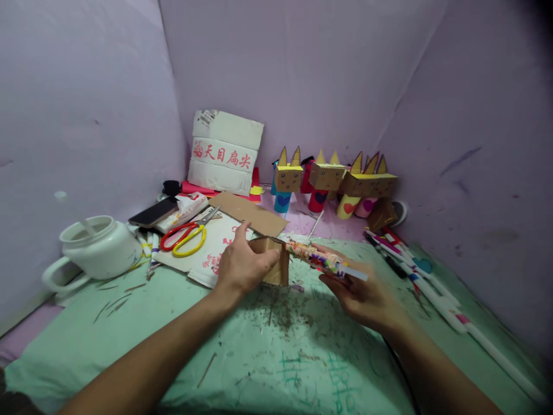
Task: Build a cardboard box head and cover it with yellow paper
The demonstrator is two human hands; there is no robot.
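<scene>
Just left of the middle, my left hand [246, 262] grips a small brown cardboard box [283, 270] with its thumb across the near side. My right hand [360, 288] is closed around a hot glue gun [314, 255] with a colourful flowered body. A translucent glue stick [355, 272] pokes out of its back end, and a dark cord runs down under my wrist. The gun's front end meets the top edge of the box; whether it touches is hard to tell. My right fingers are partly hidden behind the gun.
Red-and-yellow scissors [189, 237] lie on cardboard sheets [250, 212] beside a phone [154, 211]. A white teapot-like pot [99, 248] stands left. Several cardboard-headed figures [288, 180] line the back. Markers [432, 288] lie right. Scraps litter the green cloth [173, 357].
</scene>
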